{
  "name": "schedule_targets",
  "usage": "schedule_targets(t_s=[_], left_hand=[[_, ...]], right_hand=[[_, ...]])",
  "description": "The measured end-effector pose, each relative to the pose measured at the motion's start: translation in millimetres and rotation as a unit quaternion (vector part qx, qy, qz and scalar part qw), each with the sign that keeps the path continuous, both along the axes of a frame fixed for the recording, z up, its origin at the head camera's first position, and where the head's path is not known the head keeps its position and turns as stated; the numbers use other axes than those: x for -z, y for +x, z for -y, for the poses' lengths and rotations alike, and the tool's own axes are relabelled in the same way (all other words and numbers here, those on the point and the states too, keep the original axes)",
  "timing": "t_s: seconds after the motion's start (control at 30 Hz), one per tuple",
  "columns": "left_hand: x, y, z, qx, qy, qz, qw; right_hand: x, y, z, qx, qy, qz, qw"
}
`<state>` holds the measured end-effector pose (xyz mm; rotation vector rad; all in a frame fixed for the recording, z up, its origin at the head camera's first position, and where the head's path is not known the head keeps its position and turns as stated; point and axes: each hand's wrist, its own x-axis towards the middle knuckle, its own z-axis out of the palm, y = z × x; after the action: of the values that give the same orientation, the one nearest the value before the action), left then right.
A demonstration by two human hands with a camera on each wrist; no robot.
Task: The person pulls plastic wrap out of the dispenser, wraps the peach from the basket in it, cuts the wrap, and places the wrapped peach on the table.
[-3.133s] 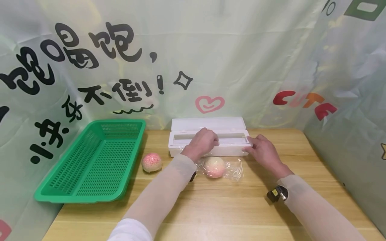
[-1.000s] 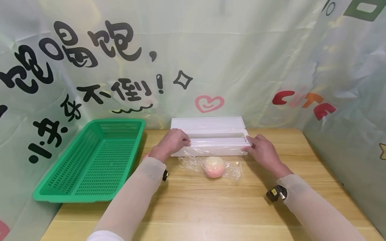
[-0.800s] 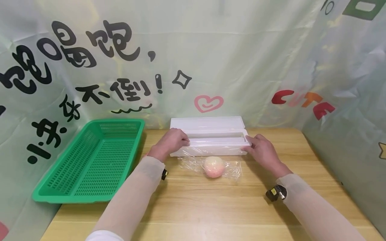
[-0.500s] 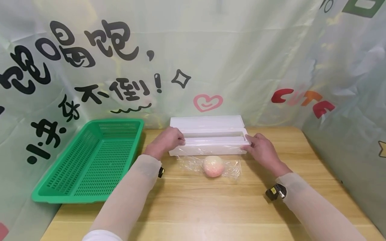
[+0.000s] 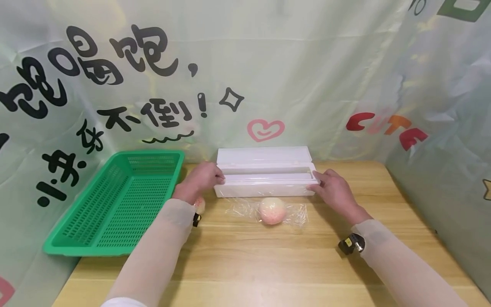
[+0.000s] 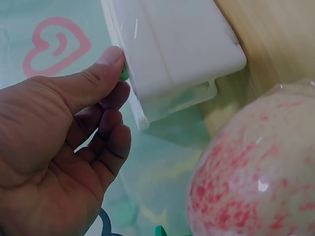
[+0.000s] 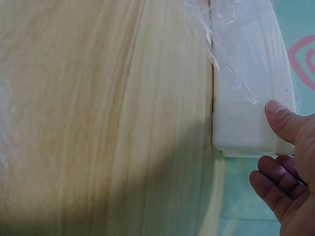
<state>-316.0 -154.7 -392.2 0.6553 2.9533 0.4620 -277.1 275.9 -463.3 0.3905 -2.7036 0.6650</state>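
Note:
A white cling film dispenser (image 5: 264, 189) lies at the back of the table, its lid raised. My left hand (image 5: 199, 181) is at its left end. In the left wrist view, thumb and forefinger of my left hand (image 6: 74, 118) pinch a small green slider (image 6: 124, 74) on the dispenser's edge. My right hand (image 5: 335, 192) grips the right end, with the thumb (image 7: 281, 118) on the front in the right wrist view. Before the dispenser sits a pink-and-cream bun (image 5: 272, 211) on cling film (image 5: 243, 207). A speckled bun (image 6: 246, 182) sits beside my left wrist, partly hidden in the head view.
A green plastic basket (image 5: 115, 249) stands on the left of the wooden table (image 5: 268, 264). A printed cloth (image 5: 307, 85) hangs right behind the dispenser and along the right side.
My left hand has slid leftward along the dispenser's front edge, from its middle to its left end. The speckled bun went behind the left arm and partly shows again. My right hand stays put.

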Motion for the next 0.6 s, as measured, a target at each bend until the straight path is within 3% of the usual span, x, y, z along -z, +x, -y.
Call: schedule_targets(t_s=[0.23,0.37,0.6], left_hand=[[-3.2,3.3,10.9,-0.011,0.016,0.005,0.9998],[-3.3,2.2,12.5,0.000,-0.004,-0.009,0.9999],[-6.0,4.2,7.1,-0.030,-0.014,0.002,0.9995]], right_hand=[[1.2,-1.0,1.1,0.003,0.000,0.002,1.0000],[2.0,-1.0,1.0,0.002,-0.006,0.007,1.0000],[0.1,-1.3,1.7,0.000,-0.004,0.019,0.9998]])
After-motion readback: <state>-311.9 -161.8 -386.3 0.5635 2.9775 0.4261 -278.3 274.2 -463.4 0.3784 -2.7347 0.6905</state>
